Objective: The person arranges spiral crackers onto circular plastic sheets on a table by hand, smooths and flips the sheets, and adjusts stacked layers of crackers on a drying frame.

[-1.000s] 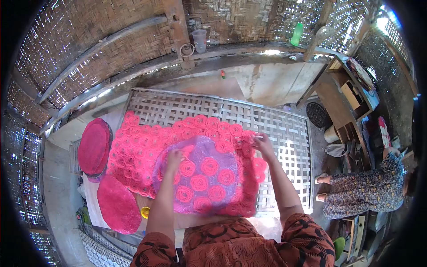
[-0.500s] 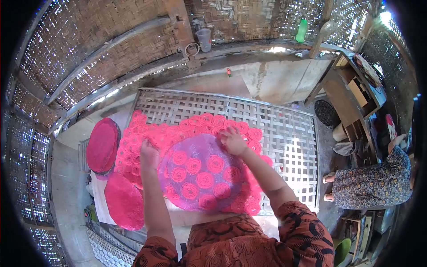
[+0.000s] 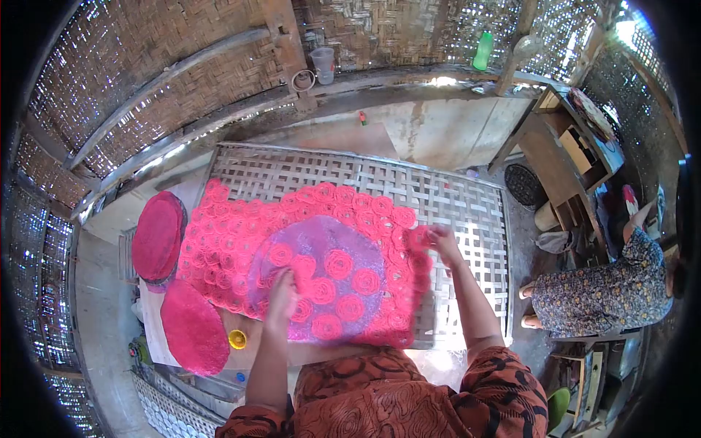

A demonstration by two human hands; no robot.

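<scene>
A purple translucent disc [image 3: 358, 244] carries several pink lacy rosettes [image 3: 339, 264]. It lies on a wide layer of similar pink rosettes [image 3: 212, 241], spread over a woven bamboo rack [image 3: 467, 204]. My left hand [image 3: 282, 296] is over the disc's left part, covering a rosette there; its fingers are smeared by motion. At the layer's right edge, my right hand [image 3: 447, 248] has its fingers closed on a pink rosette [image 3: 420, 237]. Both forearms reach forward from my patterned sleeves.
Reddish-pink discs [image 3: 157, 237] are stacked at left, with another pink disc [image 3: 193, 328] nearer me. A small yellow cup [image 3: 237, 339] stands beside it. At right, a person in a patterned dress [image 3: 591, 296] stands near a wooden cabinet [image 3: 548, 157]. A green bottle [image 3: 483, 51] is on the wall ledge.
My right hand has left the disc's far edge and moved right to the layer's edge. My left hand has come nearer, onto the disc. The yellow cup has come into view.
</scene>
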